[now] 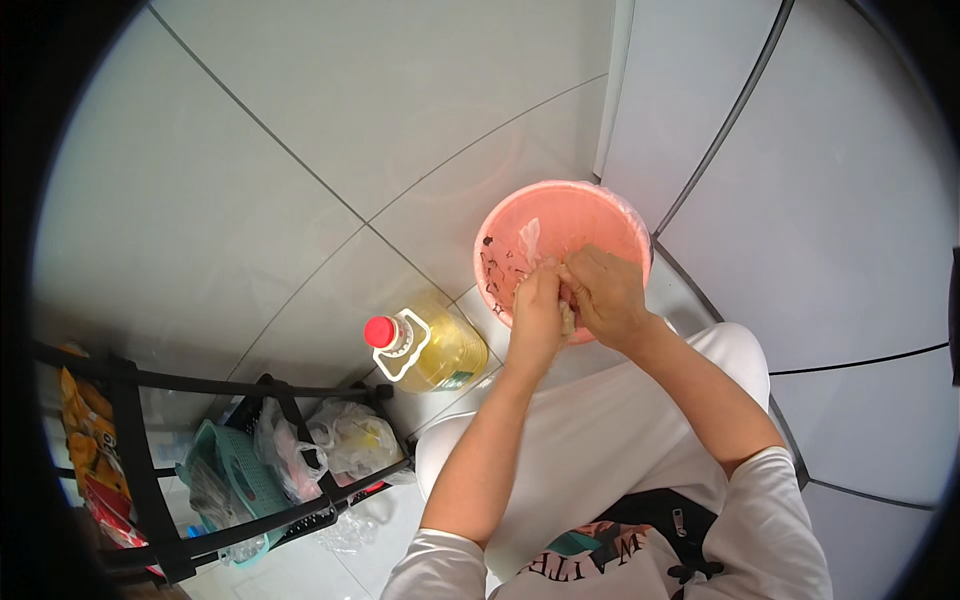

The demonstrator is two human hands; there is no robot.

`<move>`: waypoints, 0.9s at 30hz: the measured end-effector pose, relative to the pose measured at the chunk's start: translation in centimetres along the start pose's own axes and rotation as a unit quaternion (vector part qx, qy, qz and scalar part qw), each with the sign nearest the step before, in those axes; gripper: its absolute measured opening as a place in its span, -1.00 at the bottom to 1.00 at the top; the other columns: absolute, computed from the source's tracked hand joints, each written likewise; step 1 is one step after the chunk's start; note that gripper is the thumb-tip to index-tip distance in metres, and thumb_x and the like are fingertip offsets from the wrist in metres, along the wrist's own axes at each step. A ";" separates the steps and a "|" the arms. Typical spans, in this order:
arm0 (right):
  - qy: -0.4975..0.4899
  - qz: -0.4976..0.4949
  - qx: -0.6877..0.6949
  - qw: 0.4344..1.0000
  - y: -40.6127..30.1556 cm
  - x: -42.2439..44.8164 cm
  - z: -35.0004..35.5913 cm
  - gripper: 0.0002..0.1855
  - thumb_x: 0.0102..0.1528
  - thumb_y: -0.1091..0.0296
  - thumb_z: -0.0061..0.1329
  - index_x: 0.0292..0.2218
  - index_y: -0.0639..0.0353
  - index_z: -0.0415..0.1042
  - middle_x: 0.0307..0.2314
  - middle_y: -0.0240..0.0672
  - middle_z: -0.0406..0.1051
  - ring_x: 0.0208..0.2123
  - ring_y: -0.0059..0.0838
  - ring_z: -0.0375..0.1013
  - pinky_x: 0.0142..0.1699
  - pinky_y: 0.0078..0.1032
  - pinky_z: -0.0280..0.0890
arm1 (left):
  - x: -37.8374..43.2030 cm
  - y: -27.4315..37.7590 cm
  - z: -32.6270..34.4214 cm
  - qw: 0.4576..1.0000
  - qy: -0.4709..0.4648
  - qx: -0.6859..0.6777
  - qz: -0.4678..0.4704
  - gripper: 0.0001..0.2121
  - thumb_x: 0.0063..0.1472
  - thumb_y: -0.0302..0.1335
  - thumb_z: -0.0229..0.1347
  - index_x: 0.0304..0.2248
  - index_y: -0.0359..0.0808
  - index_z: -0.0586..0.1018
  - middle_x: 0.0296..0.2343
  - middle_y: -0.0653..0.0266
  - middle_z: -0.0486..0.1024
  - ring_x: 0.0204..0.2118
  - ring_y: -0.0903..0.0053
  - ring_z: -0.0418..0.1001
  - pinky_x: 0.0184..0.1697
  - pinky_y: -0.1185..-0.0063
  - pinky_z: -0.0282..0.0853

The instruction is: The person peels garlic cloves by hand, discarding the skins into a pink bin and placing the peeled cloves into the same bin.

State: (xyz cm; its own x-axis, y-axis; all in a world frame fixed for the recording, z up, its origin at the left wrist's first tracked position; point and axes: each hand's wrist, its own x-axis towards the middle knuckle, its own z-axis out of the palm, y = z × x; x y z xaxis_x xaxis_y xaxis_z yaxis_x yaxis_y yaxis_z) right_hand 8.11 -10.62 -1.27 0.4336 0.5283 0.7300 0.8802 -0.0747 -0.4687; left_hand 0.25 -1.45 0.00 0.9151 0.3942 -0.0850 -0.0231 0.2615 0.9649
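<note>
Before me stands a round pink bin (562, 206) with a thin plastic liner over its rim. Dark scraps stick to its left inner side, near a pale piece of film (530, 238). My left hand (538, 304) and my right hand (604, 296) meet over the bin's near part, fingers curled together. Between them they grip a soft, pale, yellowish lump (568, 319), mostly hidden by the fingers, so its kind cannot be told.
A large bottle of yellow oil (442, 349) with a red cap stands left of the bin. At lower left, a black rack (277, 517) holds a teal plastic basket (244, 480) and plastic bags (356, 435). Tiled wall and grey panels (817, 247) border the bin.
</note>
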 end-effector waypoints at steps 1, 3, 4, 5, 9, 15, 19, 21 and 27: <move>-0.001 -0.003 0.001 1.000 0.1 -0.1 0.0 -0.96 -0.10 0.47 -0.08 -0.53 0.15 0.31 -0.68 -0.35 0.23 -0.69 -0.38 0.25 -0.63 -0.49 0.11 | 0.2 0.3 -0.3 1.000 -0.007 0.003 -0.009 -0.55 0.29 -0.19 -0.27 -0.57 -0.37 0.41 -0.69 0.36 0.29 -0.70 0.64 0.22 -0.61 0.63 0.17; -0.001 -0.010 -0.005 1.000 0.2 0.0 0.0 -0.97 -0.07 0.46 -0.09 -0.52 0.16 0.32 -0.69 -0.35 0.23 -0.68 -0.38 0.26 -0.62 -0.48 0.12 | 0.0 1.3 -0.7 0.999 -0.007 0.025 -0.047 -0.55 0.28 -0.20 -0.27 -0.57 -0.40 0.41 -0.69 0.33 0.29 -0.68 0.63 0.23 -0.59 0.59 0.19; -0.001 -0.014 -0.013 1.000 0.2 0.1 -0.2 -0.97 -0.04 0.46 -0.09 -0.51 0.16 0.33 -0.69 -0.35 0.23 -0.68 -0.37 0.27 -0.62 -0.48 0.12 | 0.0 1.5 -0.8 0.997 -0.008 0.036 -0.066 -0.55 0.28 -0.21 -0.26 -0.56 -0.41 0.41 -0.69 0.31 0.30 -0.67 0.62 0.24 -0.58 0.57 0.19; 0.000 -0.018 -0.021 1.000 0.2 0.2 -0.3 -0.96 -0.02 0.45 -0.10 -0.50 0.17 0.33 -0.70 -0.35 0.23 -0.67 -0.37 0.27 -0.62 -0.47 0.12 | 0.0 1.4 -0.7 0.996 0.005 0.090 -0.027 -0.56 0.28 -0.21 -0.26 -0.56 -0.41 0.41 -0.68 0.28 0.31 -0.66 0.58 0.26 -0.57 0.56 0.20; 0.015 0.035 0.096 0.995 -1.0 0.2 0.0 -0.87 0.07 0.41 -0.14 -0.52 0.19 0.32 -0.68 -0.33 0.25 -0.68 -0.39 0.26 -0.61 -0.50 0.11 | -0.5 0.8 -0.8 0.938 0.060 0.300 0.161 -0.61 0.27 -0.25 -0.23 -0.55 -0.40 0.39 -0.63 0.15 0.34 -0.62 0.38 0.34 -0.56 0.50 0.22; 0.006 0.242 0.279 0.929 -3.1 0.0 -0.5 -0.72 0.16 0.34 -0.23 -0.57 0.22 0.26 -0.72 -0.40 0.21 -0.70 -0.61 0.18 -0.60 -0.60 0.08 | -0.3 1.5 -0.8 0.860 0.063 0.387 0.327 -0.67 0.26 -0.33 -0.20 -0.58 -0.38 0.34 -0.65 0.12 0.28 -0.66 0.25 0.26 -0.60 0.46 0.18; -0.013 0.367 0.350 0.862 -4.5 1.1 -1.6 -0.67 0.18 0.31 -0.26 -0.60 0.24 0.24 -0.76 -0.48 0.17 -0.70 -0.71 0.15 -0.61 -0.65 0.06 | -0.1 0.9 -0.2 0.816 0.091 0.414 0.393 -0.69 0.26 -0.39 -0.19 -0.62 -0.36 0.32 -0.69 0.16 0.26 -0.69 0.29 0.25 -0.64 0.46 0.16; -0.019 0.407 0.371 0.834 -4.9 1.7 -2.1 -0.65 0.18 0.29 -0.27 -0.61 0.23 0.24 -0.76 -0.49 0.15 -0.72 -0.72 0.12 -0.62 -0.67 0.03 | 0.2 0.7 -0.3 0.809 0.081 0.415 0.408 -0.75 0.21 -0.42 -0.13 -0.60 -0.33 0.35 -0.66 0.17 0.27 -0.67 0.28 0.28 -0.62 0.44 0.20; -0.033 0.499 0.479 0.721 -3.8 1.7 -3.0 -0.65 0.15 0.27 -0.27 -0.64 0.16 0.23 -0.79 -0.50 0.11 -0.78 -0.72 0.01 -0.69 -0.69 -0.10 | 1.0 -0.4 0.0 0.801 0.062 0.404 0.438 -0.78 0.19 -0.45 -0.11 -0.59 -0.34 0.36 -0.65 0.17 0.27 -0.67 0.27 0.29 -0.62 0.44 0.21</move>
State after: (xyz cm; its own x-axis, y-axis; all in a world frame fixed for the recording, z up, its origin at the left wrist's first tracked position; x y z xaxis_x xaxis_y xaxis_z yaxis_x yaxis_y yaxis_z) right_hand 6.06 -11.98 3.25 0.7211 0.6573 -0.2193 -0.4151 0.1564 -0.8962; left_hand 1.16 -1.23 -0.50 0.6421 0.2115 0.7369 -0.3211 -0.7986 0.5090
